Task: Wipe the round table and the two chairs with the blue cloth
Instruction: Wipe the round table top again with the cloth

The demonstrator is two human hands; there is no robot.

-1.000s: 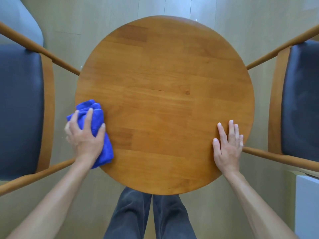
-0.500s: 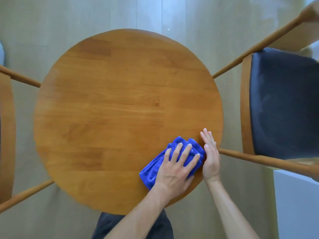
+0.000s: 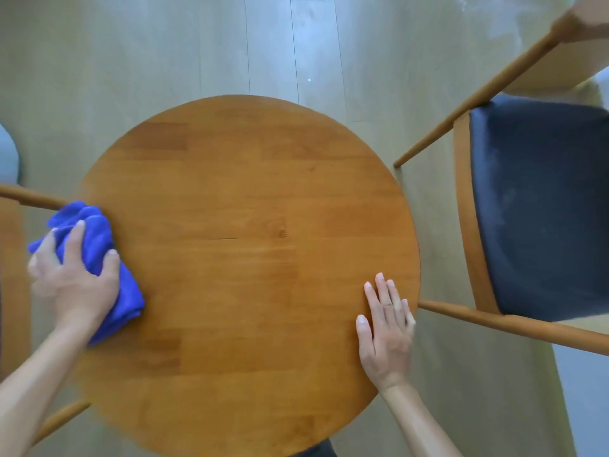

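A round wooden table (image 3: 244, 258) fills the middle of the head view. At its left edge lies a bunched blue cloth (image 3: 95, 239). My left hand (image 3: 72, 278) lies on top of the cloth, fingers curled into its folds. My right hand (image 3: 385, 328) rests flat on the table near the right edge, fingers straight and together. A wooden chair with a dark seat (image 3: 540, 206) stands to the right of the table. Of the other chair (image 3: 29, 196) at the left, only wooden legs and a strip of the frame show.
Pale wood-plank floor (image 3: 263, 44) surrounds the table. A white block (image 3: 586, 400) stands at the lower right behind the right chair's leg (image 3: 514, 324). A grey rounded object (image 3: 8, 153) shows at the far left edge. My dark trouser leg (image 3: 316, 451) peeks out under the table.
My left hand has swept the cloth from the table's lower right, beside my right hand, across to the left edge. The view has shifted down and left.
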